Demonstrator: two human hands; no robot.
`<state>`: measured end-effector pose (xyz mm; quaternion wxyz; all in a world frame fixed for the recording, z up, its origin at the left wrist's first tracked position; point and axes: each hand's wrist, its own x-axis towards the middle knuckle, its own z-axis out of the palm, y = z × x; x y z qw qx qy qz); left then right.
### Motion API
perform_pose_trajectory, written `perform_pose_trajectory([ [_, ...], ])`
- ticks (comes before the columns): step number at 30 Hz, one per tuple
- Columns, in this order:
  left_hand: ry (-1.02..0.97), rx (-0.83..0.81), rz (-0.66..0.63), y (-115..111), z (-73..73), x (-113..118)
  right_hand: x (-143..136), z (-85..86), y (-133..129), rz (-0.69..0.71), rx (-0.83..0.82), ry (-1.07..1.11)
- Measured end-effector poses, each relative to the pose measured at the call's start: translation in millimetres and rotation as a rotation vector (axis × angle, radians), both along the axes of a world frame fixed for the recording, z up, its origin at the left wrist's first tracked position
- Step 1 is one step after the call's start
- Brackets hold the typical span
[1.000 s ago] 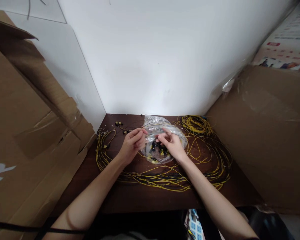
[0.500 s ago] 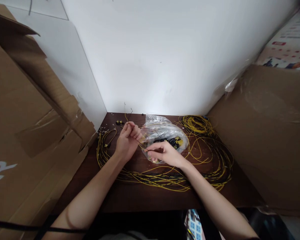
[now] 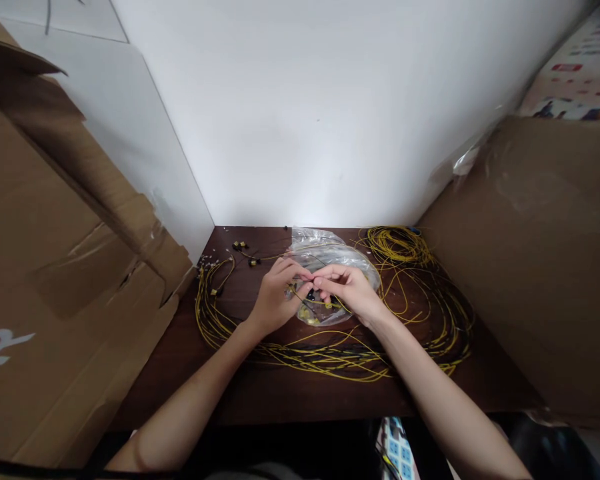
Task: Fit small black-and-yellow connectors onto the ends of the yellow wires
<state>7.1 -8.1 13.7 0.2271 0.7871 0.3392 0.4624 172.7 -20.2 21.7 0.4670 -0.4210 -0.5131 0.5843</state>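
Observation:
My left hand (image 3: 280, 293) and my right hand (image 3: 347, 288) meet fingertip to fingertip over a clear plastic bag (image 3: 317, 250). Both are closed in a pinch on thin wire (image 3: 299, 298), dark and yellow strands of which hang below the fingers. The exact bit between the fingertips is too small to make out. Inside the bag lie small black and yellow connectors (image 3: 329, 305), partly hidden by my hands. Beyond my left hand, another black and yellow connector (image 3: 254, 262) rests on the brown table (image 3: 280, 403), with more connectors (image 3: 240, 246) behind it.
A bundle of yellow and black wires (image 3: 325, 360) curves round the front of the bag, with a yellow coil (image 3: 397, 245) at the back right. Cardboard stands at left (image 3: 75, 267) and right (image 3: 540, 253), before a white wall (image 3: 300, 120). White scraps (image 3: 207, 257) lie at the left corner.
My left hand has come down and to the right from its raised spot, and the wire ends no longer stick up above it. My right hand has shifted slightly right and up; the fingertips now meet.

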Motion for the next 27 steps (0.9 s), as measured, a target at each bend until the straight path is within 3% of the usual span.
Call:
perform_pose_trajectory([
  [7,0.089,0.192,0.069,2,-2.2,-2,-1,-3.9,1,0.020,-0.012,0.077],
  [12,0.228,0.265,0.064,3,-7.5,-3,0,-10.0,3,0.040,-0.037,-0.029],
  [19,0.279,0.297,0.091,7,-9.4,-5,1,-20.0,6,0.074,0.198,-0.348],
  [27,0.285,0.295,0.130,8,-9.6,-5,8,-14.8,6,0.008,0.248,-0.397],
])
